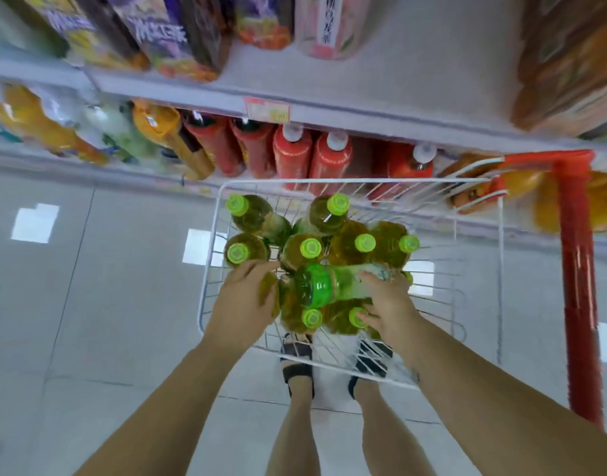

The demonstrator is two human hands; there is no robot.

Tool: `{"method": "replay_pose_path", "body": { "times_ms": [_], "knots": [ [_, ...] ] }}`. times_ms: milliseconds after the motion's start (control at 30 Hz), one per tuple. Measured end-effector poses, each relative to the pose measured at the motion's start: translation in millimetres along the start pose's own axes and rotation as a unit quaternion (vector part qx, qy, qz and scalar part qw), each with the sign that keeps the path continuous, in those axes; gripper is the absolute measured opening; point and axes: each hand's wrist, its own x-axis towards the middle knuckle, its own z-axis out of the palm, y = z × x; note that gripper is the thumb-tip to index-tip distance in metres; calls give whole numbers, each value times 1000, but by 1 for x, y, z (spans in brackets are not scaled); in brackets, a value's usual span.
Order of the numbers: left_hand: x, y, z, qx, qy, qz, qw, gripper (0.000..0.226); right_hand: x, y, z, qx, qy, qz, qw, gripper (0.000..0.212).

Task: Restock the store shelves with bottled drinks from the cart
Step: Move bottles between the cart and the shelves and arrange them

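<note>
Head camera, looking down into my cart: the white wire basket at centre frame holds bottled drinks, clear plastic filled with amber liquid and topped with lime-green screw caps. Eight stand upright with caps showing; a ninth bottle lies on its side across them, its green base toward the left of the frame; a tenth bottle sits mostly under my palm. My left hand, left of centre, curls fingers and thumb round that tenth bottle's top. My right hand clamps the ninth bottle, fingers over its neck end, thumb beneath beside an upright cap. White store shelves run in two tiers across the top of the frame. On the lower tier, red-labelled bottles, three of them white-capped, stand just beyond the basket. A red cart post rises at right. Pale grey floor tiles reflect ceiling lights. My sandalled feet show below the basket.
</note>
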Motion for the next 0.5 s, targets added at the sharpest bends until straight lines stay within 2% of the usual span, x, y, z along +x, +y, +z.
{"method": "replay_pose_path", "body": {
  "times_ms": [133, 200, 267, 333, 433, 500],
  "knots": [
    [-1, -12, 10, -24, -32, -1, 999, 38, 19, -7, 21, 72, 103, 23, 992, 106],
    [-3, -14, 12, -31, -24, 7, 999, 36, 31, -8, 22, 98, 131, 35, 986, 114],
    [-2, -9, 12, -38, -16, 9, 999, 36, 44, -1, 17, 65, 131, 49, 988, 114],
    [1, -1, 11, -48, -15, 21, 999, 37, 38, 2, 13, 64, 114, 59, 990, 102],
    [13, 12, 5, -60, -13, 39, 997, 40, 14, -6, 7, 117, 80, 59, 988, 60],
    [28, 19, 2, -60, -16, 41, 997, 41, 14, -11, 0, 138, 55, 64, 987, 47]
  ]
}}
